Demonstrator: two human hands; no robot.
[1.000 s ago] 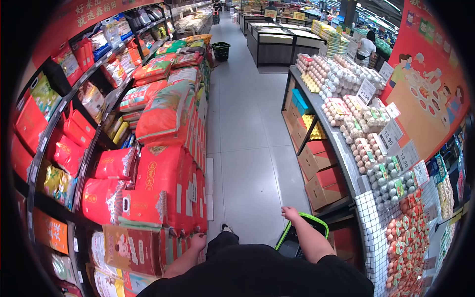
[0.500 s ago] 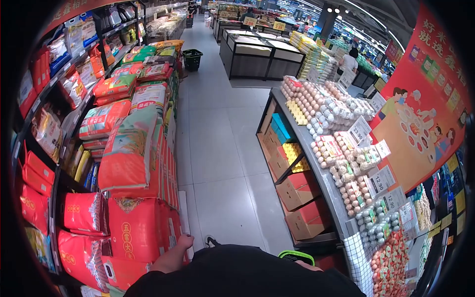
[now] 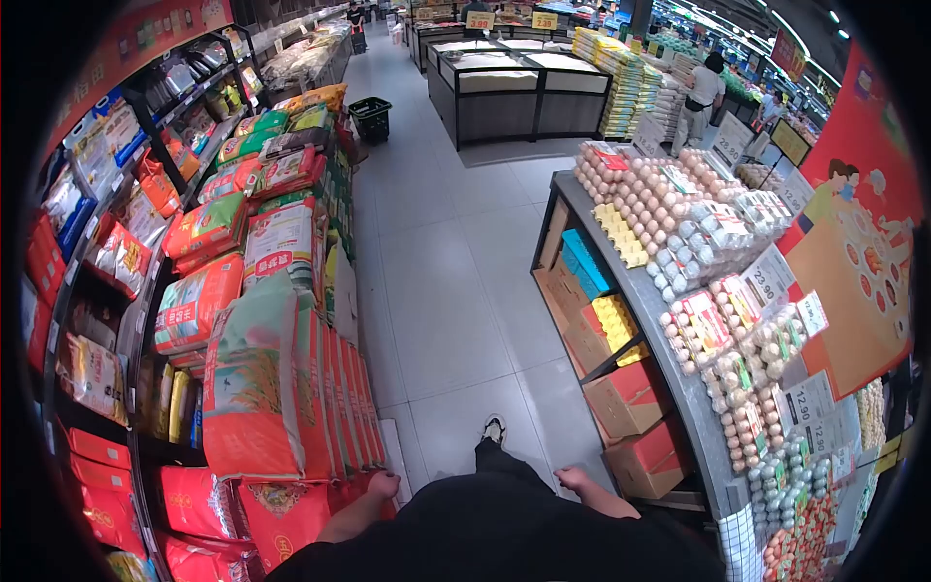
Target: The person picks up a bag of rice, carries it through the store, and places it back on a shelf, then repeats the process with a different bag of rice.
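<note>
I read "23.90" on a white price card (image 3: pixel 769 281) among the egg cartons on the right-hand counter (image 3: pixel 684 388), and "12.90" on another white card (image 3: pixel 803 398) nearer along it. Far up the aisle a yellow sign (image 3: pixel 478 19) above the dark display cases shows "3.99", while a white board (image 3: pixel 729 144) at the counter's far end seems to begin "28", the rest unclear to me. The characters on the red sacks (image 3: pixel 291 524) beside the left hand (image 3: pixel 383 483) and on the red banner (image 3: pixel 145 39) at far left are too blurred to read.
</note>
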